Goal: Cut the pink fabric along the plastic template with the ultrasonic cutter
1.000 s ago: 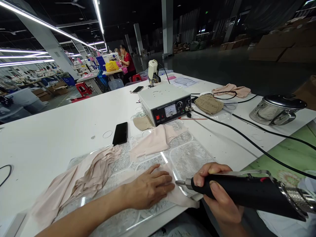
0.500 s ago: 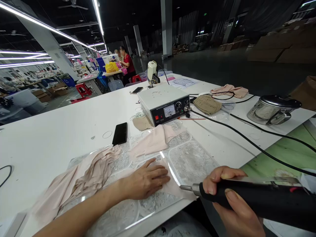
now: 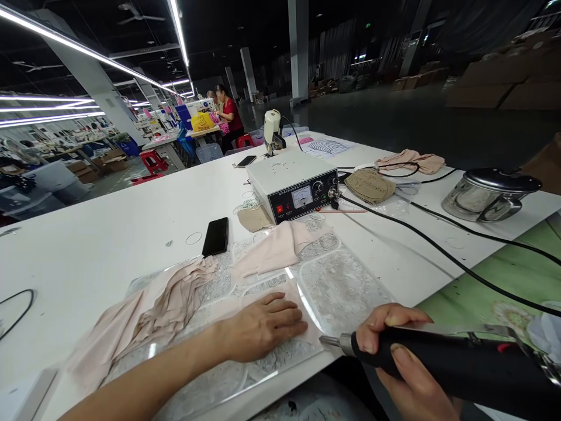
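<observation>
the thin pink cloth (image 3: 312,334) by the counter's (image 3: 144,228) near edge should feel light and limp, so pin it under your flat left hand (image 3: 263,327), which clasps nothing, and hold the stiff, likely heavier black tool (image 3: 460,358) by its barrel, where your right hand (image 3: 414,377) clamps it.

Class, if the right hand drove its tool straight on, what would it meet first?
Probably the cloth, then the left hand; depth leaves unclear whether the tool already touches the cloth.

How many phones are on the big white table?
2: the near phone by the pink cloth pile, and the far phone by the cream machine. Others may be hidden.
</observation>
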Demonstrator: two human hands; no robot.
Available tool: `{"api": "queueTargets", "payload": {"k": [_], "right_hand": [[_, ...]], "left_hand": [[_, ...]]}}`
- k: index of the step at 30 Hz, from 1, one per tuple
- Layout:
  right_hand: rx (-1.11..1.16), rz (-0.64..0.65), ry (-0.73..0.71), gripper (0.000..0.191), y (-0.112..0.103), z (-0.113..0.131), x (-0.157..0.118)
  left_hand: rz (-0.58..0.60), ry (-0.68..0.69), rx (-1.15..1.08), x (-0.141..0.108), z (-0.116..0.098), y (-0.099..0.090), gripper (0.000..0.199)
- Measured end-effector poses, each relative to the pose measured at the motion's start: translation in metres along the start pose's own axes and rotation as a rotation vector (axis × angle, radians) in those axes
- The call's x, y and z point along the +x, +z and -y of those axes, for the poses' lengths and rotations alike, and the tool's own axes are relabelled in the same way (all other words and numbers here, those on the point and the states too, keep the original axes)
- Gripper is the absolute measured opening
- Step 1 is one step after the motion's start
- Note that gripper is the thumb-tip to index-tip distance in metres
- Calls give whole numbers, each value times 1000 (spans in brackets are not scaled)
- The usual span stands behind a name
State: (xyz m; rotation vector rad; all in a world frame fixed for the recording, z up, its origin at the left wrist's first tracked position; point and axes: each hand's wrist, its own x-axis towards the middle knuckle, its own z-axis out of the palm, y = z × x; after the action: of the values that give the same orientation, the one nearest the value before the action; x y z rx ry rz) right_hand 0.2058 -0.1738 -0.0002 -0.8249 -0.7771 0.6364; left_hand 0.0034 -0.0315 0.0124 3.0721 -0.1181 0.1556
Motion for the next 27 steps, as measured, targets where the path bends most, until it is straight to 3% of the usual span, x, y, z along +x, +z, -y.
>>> {"api": "queueTargets", "payload": {"k": [12, 22, 27], "right_hand": [[-8, 37, 10, 9, -6, 1, -1], [50, -53, 27, 12, -7, 9, -2], [26, -40, 15, 11, -4, 12, 0]], "left_hand": [[40, -50, 22, -2, -10, 2, 38], [74, -78, 4, -1, -13, 3, 40], [69, -87, 5, 1, -16, 5, 45]]}}
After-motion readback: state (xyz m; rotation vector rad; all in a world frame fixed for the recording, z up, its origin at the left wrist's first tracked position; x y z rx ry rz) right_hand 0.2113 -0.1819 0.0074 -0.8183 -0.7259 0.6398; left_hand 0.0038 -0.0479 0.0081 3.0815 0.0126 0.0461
